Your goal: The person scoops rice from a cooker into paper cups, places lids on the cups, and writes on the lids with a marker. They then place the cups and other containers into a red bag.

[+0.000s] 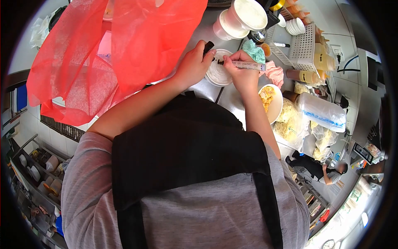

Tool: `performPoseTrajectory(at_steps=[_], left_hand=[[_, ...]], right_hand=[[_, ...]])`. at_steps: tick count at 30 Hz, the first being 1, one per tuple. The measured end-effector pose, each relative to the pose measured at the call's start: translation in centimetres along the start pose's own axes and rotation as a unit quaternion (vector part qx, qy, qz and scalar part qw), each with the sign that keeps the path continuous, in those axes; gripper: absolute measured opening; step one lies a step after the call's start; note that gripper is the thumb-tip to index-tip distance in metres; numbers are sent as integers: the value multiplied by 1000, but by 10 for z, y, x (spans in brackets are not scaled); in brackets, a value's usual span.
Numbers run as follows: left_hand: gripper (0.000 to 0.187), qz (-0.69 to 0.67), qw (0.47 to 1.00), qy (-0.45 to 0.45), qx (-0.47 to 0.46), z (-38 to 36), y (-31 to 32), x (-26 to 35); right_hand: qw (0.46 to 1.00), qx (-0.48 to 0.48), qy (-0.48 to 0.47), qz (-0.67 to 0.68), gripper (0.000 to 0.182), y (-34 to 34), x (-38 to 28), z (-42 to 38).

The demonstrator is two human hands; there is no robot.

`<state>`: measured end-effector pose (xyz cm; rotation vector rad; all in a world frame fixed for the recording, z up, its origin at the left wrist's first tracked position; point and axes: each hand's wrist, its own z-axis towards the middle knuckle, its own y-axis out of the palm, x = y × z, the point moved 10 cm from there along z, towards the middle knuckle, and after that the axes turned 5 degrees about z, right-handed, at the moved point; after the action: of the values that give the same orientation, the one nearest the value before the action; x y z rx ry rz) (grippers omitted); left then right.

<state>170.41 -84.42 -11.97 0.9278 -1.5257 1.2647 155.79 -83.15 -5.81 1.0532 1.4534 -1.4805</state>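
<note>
I judge the marking step in hand: my right hand (242,68) pinches the marker (248,65) shut, tip on the lidded cup (218,73) on the steel counter (207,89), my left hand (192,64) bracing it with 1 black cap (208,47) gripped; next needs steady strokes.

**Takeaway food kitchen**

Steel counter (207,89) at 12 o'clock, crowded with stacked lidded tubs (242,18). Squeeze bottles of sauce (304,76) and a white basket (302,47) at 1 o'clock. Bagged noodles (292,124) at 3 o'clock. Red carrier bags (103,54) at 11 o'clock. Shelves of containers (39,170) at 8 o'clock.
</note>
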Motion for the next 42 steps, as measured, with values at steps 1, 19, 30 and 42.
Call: performPoseTrajectory(at_steps=[1,19,30,42], left_hand=[[28,0,1000,0,0,0,0,1],[27,13,1000,-10,-2,-1,0,1],[28,7,1000,-5,2,-1,-1,3],[29,10,1000,2,6,-1,-2,4]], right_hand=[[1000,0,2,-17,20,-1,0,-1],[998,7,-2,-68,21,-8,-5,0],[997,13,-1,-78,23,-13,-4,-1],[995,26,-8,-101,23,-21,-1,0]])
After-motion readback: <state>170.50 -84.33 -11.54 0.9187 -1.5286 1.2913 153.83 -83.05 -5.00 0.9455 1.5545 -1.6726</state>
